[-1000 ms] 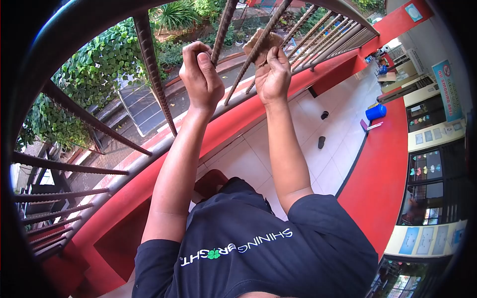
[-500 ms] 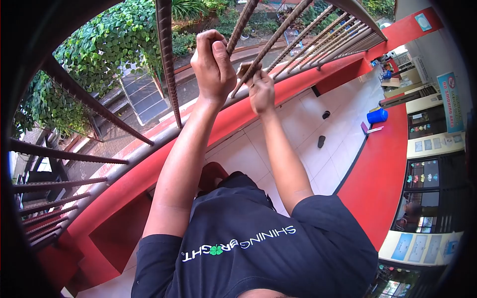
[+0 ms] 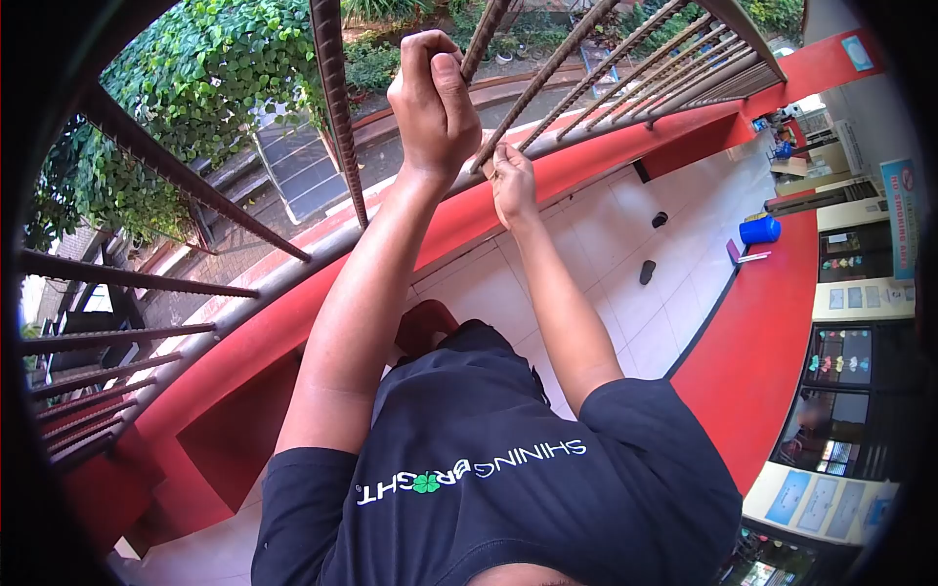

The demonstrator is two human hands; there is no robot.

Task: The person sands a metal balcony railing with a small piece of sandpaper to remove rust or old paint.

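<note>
My left hand [image 3: 437, 107] is closed in a fist around a ribbed brown metal bar [image 3: 484, 39] of the railing, thumb on the near side. Lower and to the right, my right hand [image 3: 513, 186] is pinched at the bottom part of the neighbouring ribbed bar [image 3: 552, 76]. A small, thin tan piece shows only as a sliver behind its fingertips, pressed against that bar; its material is hard to tell. Both bars slant up and away from a grey rail [image 3: 332, 244] at their lower ends.
A red ledge [image 3: 234, 361] curves beneath the railing, with several more bars to both sides. Dark slippers [image 3: 647, 272] lie on the pale tiled floor [image 3: 606, 244]. A blue bucket [image 3: 759, 230] stands on a red bench [image 3: 752, 352]. Leafy plants [image 3: 215, 78] grow beyond the railing.
The view has shifted slightly, so most things sit a little further right. My right hand has slid lower along its bar, and less of the tan piece shows. My left hand keeps its grip.
</note>
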